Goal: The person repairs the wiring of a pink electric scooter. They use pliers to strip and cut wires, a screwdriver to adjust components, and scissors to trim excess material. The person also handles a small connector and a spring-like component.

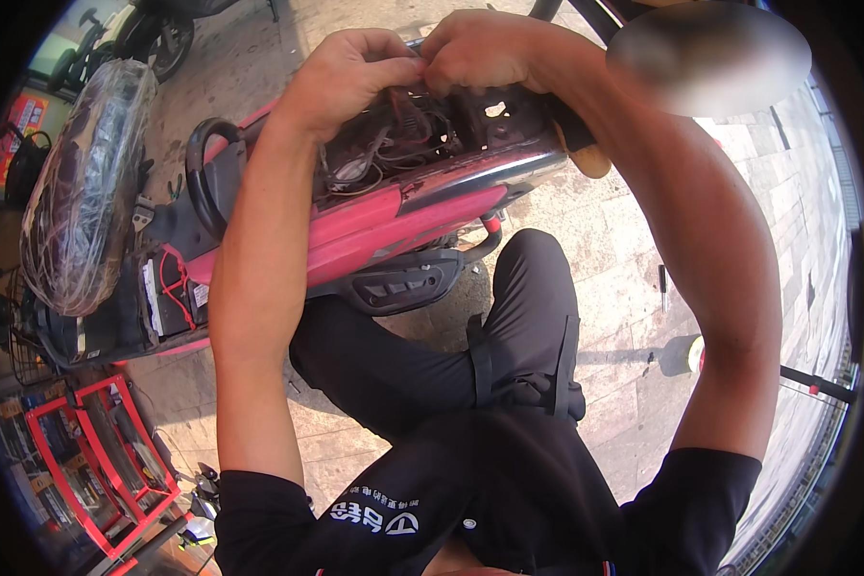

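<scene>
A pink and black scooter [346, 230] stands in front of me with its body opened up. Wires [379, 149] and dark inner parts show in the cavity. Over the far side of that opening, my left hand [350, 77] pinches with thumb and forefinger. Fingers curled in, my right hand [475, 53] meets it there, the fingertips of both almost touching. Whatever lies between them is too small and too covered to make out. Below the hands, a black curved grab handle [202, 173] and a dark footrest panel [403, 283] belong to the scooter.
At the left lies a long object wrapped in clear plastic [91, 187]. A red metal rack [106, 461] stands at the lower left. On the paving to my right are a thin dark tool [662, 286] and a pale round object [682, 355]. Another scooter [163, 38] is parked at the far left.
</scene>
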Tool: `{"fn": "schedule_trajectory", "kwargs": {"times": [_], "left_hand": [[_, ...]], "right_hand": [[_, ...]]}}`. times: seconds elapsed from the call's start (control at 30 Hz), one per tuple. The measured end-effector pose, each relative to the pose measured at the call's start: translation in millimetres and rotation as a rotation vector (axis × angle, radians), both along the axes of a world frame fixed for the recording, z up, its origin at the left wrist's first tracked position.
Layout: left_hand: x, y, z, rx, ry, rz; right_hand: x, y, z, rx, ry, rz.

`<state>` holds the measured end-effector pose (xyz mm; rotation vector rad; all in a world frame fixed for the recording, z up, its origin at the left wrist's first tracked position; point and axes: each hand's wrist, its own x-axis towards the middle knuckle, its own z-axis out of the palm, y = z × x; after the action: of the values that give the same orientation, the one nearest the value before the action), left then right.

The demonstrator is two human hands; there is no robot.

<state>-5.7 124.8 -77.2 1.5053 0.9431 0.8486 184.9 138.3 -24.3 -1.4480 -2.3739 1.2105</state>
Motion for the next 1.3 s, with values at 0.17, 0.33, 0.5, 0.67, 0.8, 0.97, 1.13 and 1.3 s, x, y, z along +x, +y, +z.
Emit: {"fn": "schedule_trajectory", "kwargs": {"times": [0.17,0.33,0.5,0.67,0.8,0.97,1.13,1.3], "left_hand": [[-1.6,3.0,-2.1,-0.009,-0.004,-0.007],[-1.6,2.9,-2.1,0.007,0.022,0.038],[0.6,1.0,-1.7,0.015,0.002,0.037],[0.6,-0.1,0.8,-0.001,0.000,0.009],[1.2,-0.8,1.4,0.003,0.007,0.018],[2.0,-0.7,0.1,0.009,0.035,0.038],[3.0,-1.0,-1.5,0.016,0.033,0.022],[1.8,-2.1,0.4,0.017,0.052,-0.009]], "right_hand": [[0.5,2.9,3.1,0.001,-0.039,0.010],[0.7,3.0,2.9,0.030,-0.066,-0.010],[-0.1,2.3,2.2,0.004,-0.046,-0.030],[3.1,3.2,4.1,-0.039,-0.015,-0.006],[1.1,3.5,-1.7,0.062,-0.042,0.001],[1.6,3.4,-11.0,0.105,-0.002,0.030],[0.1,1.0,-14.9,0.162,-0.061,0.040],[-4.5,-11.2,4.1,0.414,-0.141,-0.002]]}}
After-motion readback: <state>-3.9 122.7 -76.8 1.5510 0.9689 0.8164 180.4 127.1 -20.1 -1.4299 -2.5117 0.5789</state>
